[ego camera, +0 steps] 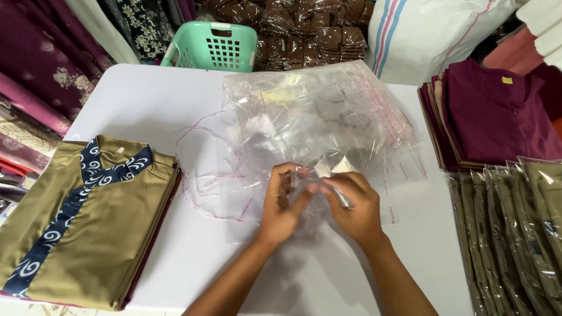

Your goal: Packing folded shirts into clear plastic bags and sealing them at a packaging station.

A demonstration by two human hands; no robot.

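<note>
Currently both hands, left hand (285, 202) and right hand (354, 202), pinch one clear plastic bag (310, 117) edge; thin film could tear or slip, stack slides off surface (146, 99).

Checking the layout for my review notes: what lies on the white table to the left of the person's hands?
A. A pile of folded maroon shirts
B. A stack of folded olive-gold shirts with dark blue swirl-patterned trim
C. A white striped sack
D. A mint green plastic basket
B: the stack of folded olive-gold shirts with dark blue swirl-patterned trim lies at the left of the white table, while both hands work clear plastic bags at centre.
</note>
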